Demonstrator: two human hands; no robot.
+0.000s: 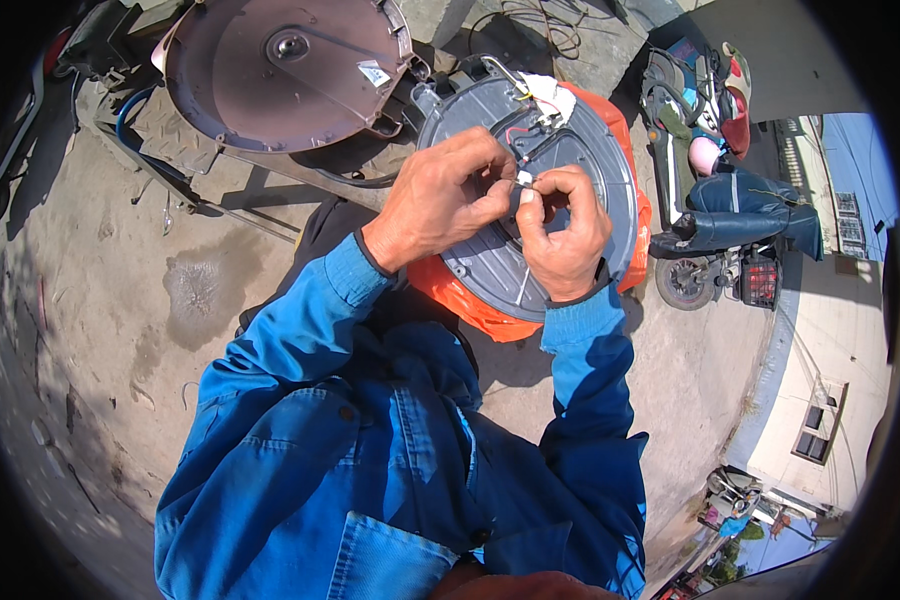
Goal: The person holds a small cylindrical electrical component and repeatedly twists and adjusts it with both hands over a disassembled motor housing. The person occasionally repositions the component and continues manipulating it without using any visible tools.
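A round grey housing (470,280) with ribs, red, yellow and dark wires (513,135) and a white piece (548,95) near its top rests on an orange plastic sheet (485,325). Over its middle, my left hand (440,195) and my right hand (560,230) meet, their fingers pinched on a small white connector (524,177) on a wire; the fingertips hide much of it. My blue sleeves reach in from below.
A brownish round cover (235,75) lies on a metal stand (130,130) at upper left, with cables (530,25) behind the housing. A scooter (730,210) stands at the right near a pale building (810,360). A wet patch (195,285) marks the concrete at left.
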